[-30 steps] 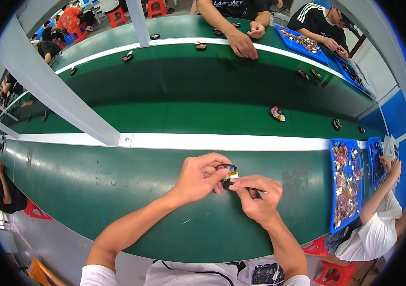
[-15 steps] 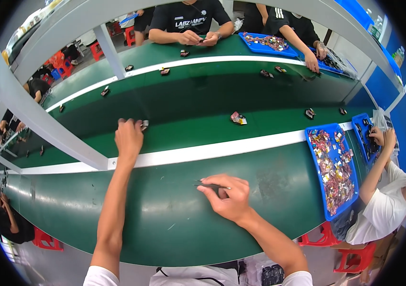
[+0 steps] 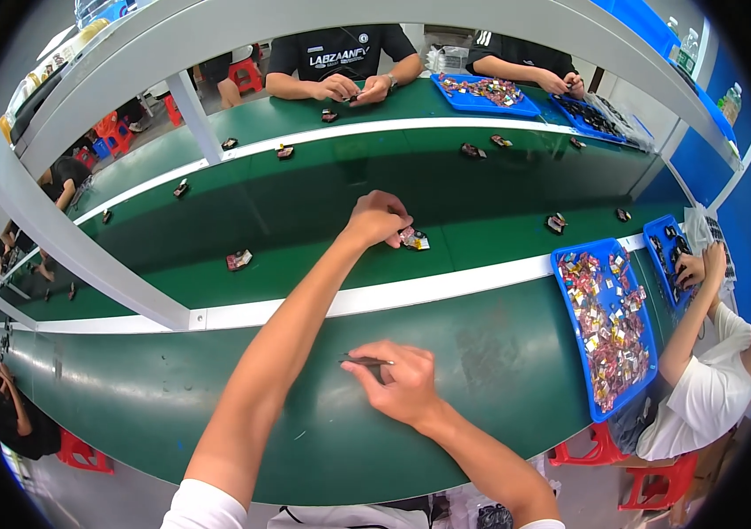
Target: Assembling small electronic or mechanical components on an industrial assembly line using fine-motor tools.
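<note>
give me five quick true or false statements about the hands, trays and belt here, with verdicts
1. The left hand is beyond the white rail, at a small part on the green belt. True.
2. The right hand is empty. False: it holds a thin dark tool.
3. Every tray lies to the left of both hands. False: the larger blue tray is to their right.
4. A co-worker's hand is at the smaller blue tray. True.
5. Just one part lies on the green belt. False: several do, including a pinkish part to the left of the left hand.
</note>
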`<state>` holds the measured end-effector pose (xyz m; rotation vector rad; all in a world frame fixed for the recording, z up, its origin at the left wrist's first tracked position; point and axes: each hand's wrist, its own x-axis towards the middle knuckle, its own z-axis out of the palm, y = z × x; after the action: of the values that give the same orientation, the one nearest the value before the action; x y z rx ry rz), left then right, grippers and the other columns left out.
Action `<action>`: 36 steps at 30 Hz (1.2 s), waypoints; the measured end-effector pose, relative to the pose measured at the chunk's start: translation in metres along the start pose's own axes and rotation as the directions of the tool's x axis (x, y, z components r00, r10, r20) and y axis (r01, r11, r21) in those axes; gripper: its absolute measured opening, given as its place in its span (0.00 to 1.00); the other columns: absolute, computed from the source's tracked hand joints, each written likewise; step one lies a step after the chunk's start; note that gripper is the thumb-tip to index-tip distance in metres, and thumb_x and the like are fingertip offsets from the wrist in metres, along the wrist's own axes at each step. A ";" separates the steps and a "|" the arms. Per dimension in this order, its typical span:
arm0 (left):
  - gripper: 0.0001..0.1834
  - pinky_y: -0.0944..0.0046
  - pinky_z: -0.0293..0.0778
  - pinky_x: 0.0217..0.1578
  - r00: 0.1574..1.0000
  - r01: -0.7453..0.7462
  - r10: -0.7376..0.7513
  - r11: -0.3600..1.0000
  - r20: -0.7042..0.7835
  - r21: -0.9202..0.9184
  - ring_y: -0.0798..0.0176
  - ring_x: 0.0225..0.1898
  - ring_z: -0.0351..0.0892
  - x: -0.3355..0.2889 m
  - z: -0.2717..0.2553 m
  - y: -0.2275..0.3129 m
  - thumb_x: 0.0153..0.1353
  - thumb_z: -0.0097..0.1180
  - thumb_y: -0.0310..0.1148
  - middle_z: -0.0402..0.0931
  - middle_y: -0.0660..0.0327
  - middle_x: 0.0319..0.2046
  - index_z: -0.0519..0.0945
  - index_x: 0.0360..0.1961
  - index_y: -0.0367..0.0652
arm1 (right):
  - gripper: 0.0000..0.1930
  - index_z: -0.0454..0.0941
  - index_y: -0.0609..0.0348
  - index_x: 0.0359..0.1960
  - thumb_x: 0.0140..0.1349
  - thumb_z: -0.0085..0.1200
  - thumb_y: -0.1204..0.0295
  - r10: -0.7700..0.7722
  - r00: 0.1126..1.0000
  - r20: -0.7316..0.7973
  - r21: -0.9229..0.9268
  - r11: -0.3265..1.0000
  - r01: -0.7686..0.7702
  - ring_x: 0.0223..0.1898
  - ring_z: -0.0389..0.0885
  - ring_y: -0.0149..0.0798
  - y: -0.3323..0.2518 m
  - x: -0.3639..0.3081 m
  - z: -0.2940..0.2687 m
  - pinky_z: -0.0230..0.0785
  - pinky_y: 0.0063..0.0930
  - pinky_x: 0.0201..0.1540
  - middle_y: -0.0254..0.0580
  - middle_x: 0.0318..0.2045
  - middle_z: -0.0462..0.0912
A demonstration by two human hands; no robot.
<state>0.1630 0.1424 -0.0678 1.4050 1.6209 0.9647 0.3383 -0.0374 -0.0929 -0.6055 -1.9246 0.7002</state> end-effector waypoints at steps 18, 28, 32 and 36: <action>0.14 0.66 0.73 0.21 0.976 0.189 -0.215 0.912 0.033 0.364 0.68 0.17 0.75 -0.002 -0.003 -0.003 0.62 0.67 0.35 0.81 0.57 0.22 0.83 0.33 0.31 | 0.08 0.82 0.57 0.31 0.53 0.71 0.75 0.016 0.998 0.053 -0.017 1.000 -0.015 0.18 0.82 0.37 0.003 0.000 -0.002 0.72 0.27 0.22 0.36 0.27 0.88; 0.09 0.69 0.64 0.15 0.992 0.105 -0.120 0.947 -0.031 -0.304 0.69 0.18 0.77 -0.093 -0.035 -0.022 0.64 0.58 0.29 0.81 0.56 0.27 0.79 0.37 0.31 | 0.08 0.85 0.57 0.31 0.53 0.73 0.74 0.023 0.998 0.053 -0.013 1.000 -0.022 0.12 0.74 0.30 0.003 -0.002 -0.001 0.68 0.23 0.20 0.34 0.26 0.87; 0.08 0.70 0.65 0.14 0.983 0.038 -0.117 0.886 -0.142 -0.462 0.68 0.17 0.78 -0.162 -0.026 -0.038 0.65 0.56 0.25 0.81 0.57 0.26 0.79 0.40 0.28 | 0.08 0.86 0.61 0.34 0.54 0.72 0.76 0.186 0.977 0.104 0.124 0.972 -0.199 0.13 0.61 0.18 0.007 -0.007 -0.002 0.54 0.17 0.18 0.27 0.22 0.83; 0.10 0.70 0.67 0.14 0.960 0.045 -0.187 0.836 -0.207 -0.547 0.70 0.17 0.78 -0.215 -0.012 -0.044 0.69 0.58 0.28 0.81 0.58 0.26 0.80 0.42 0.28 | 0.08 0.83 0.65 0.37 0.57 0.69 0.83 0.489 0.862 0.137 0.481 0.728 -0.489 0.19 0.62 0.13 -0.002 0.004 -0.014 0.50 0.14 0.21 0.21 0.20 0.74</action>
<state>0.1547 -0.0767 -0.0876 0.8092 1.4282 1.4361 0.3490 -0.0329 -0.0835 -0.7804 -1.4783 1.4884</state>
